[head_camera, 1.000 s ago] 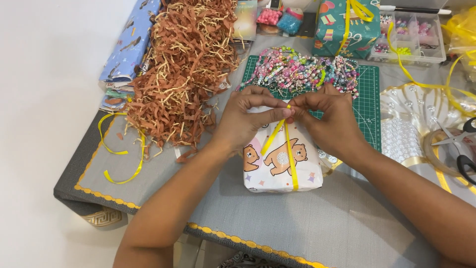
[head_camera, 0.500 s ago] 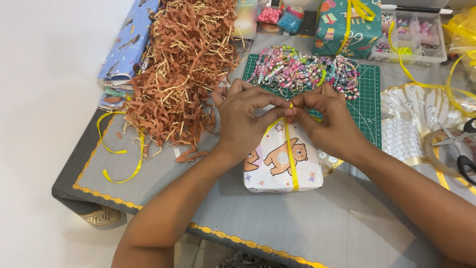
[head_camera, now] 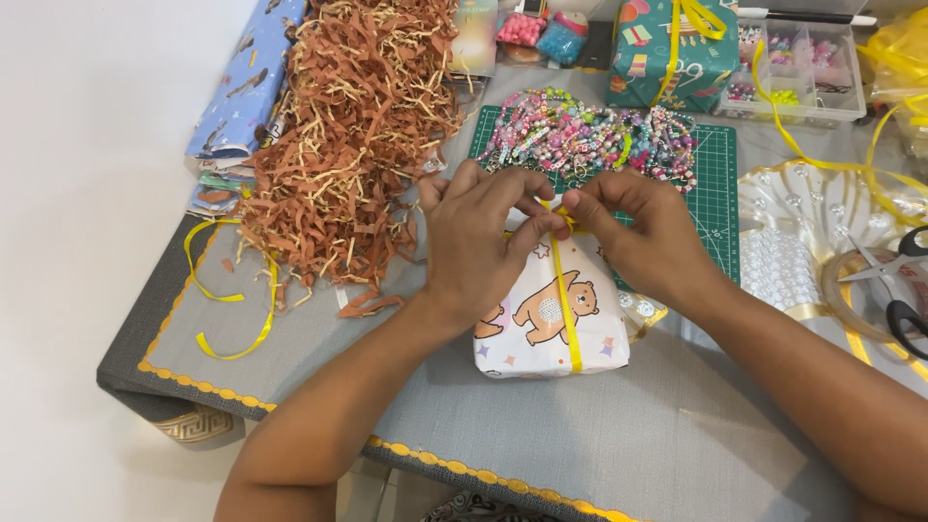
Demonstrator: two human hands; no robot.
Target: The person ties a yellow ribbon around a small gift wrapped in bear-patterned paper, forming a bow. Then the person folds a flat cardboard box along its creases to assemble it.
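Both hands, left hand (head_camera: 483,242) and right hand (head_camera: 643,237), meet pinching the yellow ribbon (head_camera: 565,309) at the far edge of the bear-print parcel (head_camera: 546,324), the ribbon running near-to-far between them.

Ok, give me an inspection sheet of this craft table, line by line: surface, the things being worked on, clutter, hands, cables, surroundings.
Surface: grey cloth-covered table with gold trim; a green cutting mat lies at the back.
Job's things: white bear-print wrapped parcel, a yellow ribbon running up its middle to the fingers.
Clutter: heap of brown shredded paper, pile of coloured bead bracelets, teal wrapped gift box, clear bead organiser, loose yellow ribbon strip, black-handled scissors, folded blue wrapping paper.
Hands: left hand and right hand both pinch the ribbon at the parcel's top edge.
Cables: nothing seen.
Surroundings: white floor.
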